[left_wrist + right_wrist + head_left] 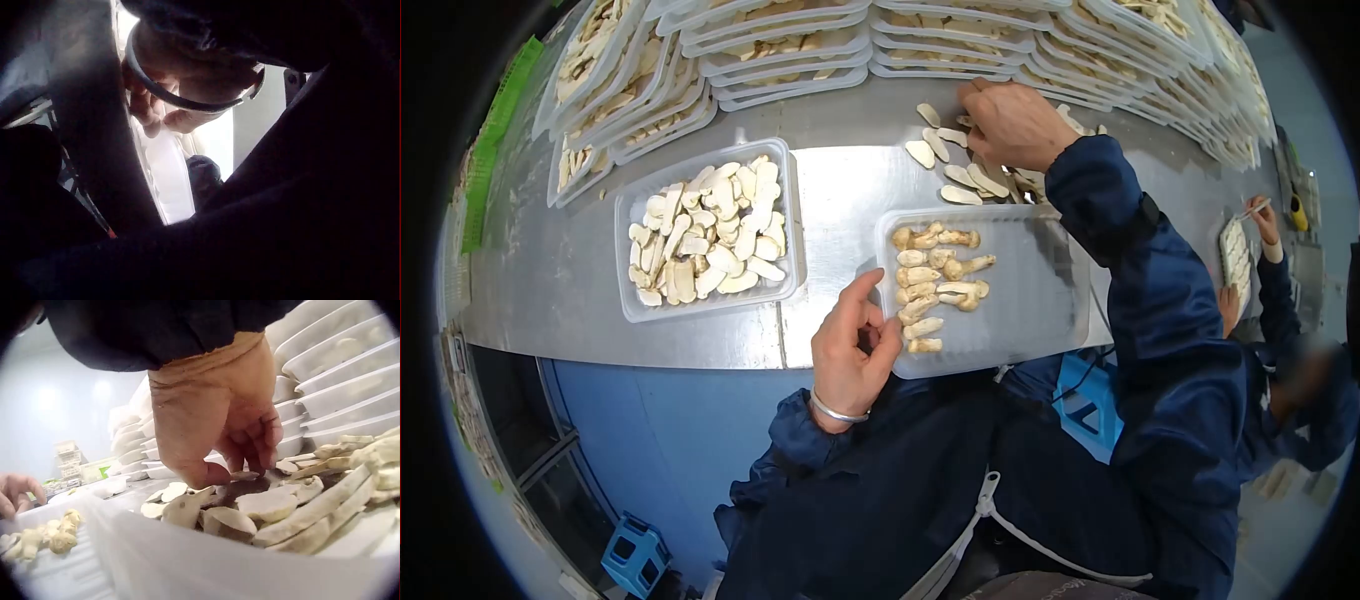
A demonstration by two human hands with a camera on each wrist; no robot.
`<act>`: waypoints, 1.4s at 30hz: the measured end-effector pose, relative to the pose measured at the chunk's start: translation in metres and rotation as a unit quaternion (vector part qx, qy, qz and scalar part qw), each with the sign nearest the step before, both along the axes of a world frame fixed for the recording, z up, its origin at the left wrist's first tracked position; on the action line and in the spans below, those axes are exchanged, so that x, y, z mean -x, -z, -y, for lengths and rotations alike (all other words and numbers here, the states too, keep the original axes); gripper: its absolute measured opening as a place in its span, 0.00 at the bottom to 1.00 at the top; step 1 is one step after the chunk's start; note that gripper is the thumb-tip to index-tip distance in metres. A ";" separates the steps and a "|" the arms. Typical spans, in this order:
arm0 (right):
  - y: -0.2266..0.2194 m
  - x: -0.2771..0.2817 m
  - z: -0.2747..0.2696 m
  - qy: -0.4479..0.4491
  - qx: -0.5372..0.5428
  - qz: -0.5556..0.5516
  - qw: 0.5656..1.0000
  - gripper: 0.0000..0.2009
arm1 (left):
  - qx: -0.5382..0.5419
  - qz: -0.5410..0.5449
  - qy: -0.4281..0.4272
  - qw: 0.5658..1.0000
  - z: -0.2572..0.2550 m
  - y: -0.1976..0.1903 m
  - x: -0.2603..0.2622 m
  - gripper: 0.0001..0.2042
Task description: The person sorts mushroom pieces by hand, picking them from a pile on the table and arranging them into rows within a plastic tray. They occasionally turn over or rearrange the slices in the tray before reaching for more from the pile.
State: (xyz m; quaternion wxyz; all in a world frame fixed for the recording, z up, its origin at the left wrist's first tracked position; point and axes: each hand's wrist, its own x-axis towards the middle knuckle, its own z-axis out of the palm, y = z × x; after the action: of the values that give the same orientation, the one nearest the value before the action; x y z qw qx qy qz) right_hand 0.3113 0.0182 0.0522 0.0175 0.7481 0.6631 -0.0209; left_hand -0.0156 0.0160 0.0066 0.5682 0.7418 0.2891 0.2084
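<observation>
My right hand (1017, 126) reaches over a loose spread of pale mushroom slices (960, 193) on the metal table, beyond the front tray. In the right wrist view, its thumb and fingertips pinch a thin mushroom slice (244, 476) low over the pile. My left hand (850, 350) is at the left rim of a clear plastic tray (1040, 300), index finger extended and thumb close to the edge. Short rows of small whole-looking mushroom pieces (918, 275) line that tray's left side. The left wrist view is dark, with the left fingers (149, 119) hanging by the pale tray edge.
Another clear tray (793, 215), heaped with mushroom slices, stands to the left. Stacks of filled trays (790, 62) wall off the back of the table (850, 180). At the far right another person (1290, 330) works. Blue stools (636, 553) stand below.
</observation>
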 end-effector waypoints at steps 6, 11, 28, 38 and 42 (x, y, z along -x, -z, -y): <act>0.015 -0.015 0.014 0.002 -0.071 -0.042 0.997 0.09 | 0.015 -0.010 -0.017 1.000 0.003 -0.005 -0.002 0.25; 0.018 -0.019 0.016 -0.011 -0.077 -0.038 0.996 0.09 | 0.024 -0.016 -0.020 0.999 0.003 -0.005 -0.003 0.25; -0.012 0.003 0.031 -0.055 -0.188 0.037 0.980 0.04 | 0.011 -0.010 -0.027 1.000 0.003 -0.007 -0.005 0.23; -0.031 0.141 0.148 -0.042 -0.157 -0.120 0.980 0.07 | 0.021 -0.002 -0.036 0.999 0.006 -0.005 -0.007 0.23; -0.007 0.151 0.154 -0.005 -0.172 -0.128 0.977 0.08 | 0.019 -0.005 -0.034 0.999 0.006 -0.007 -0.007 0.23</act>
State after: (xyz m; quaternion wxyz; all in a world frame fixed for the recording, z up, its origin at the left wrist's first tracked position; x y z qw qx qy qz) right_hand 0.1598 -0.1358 0.0589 -0.1965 0.7274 0.6575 -0.0020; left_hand -0.0082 0.0098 0.0139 0.5737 0.7213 0.3206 0.2184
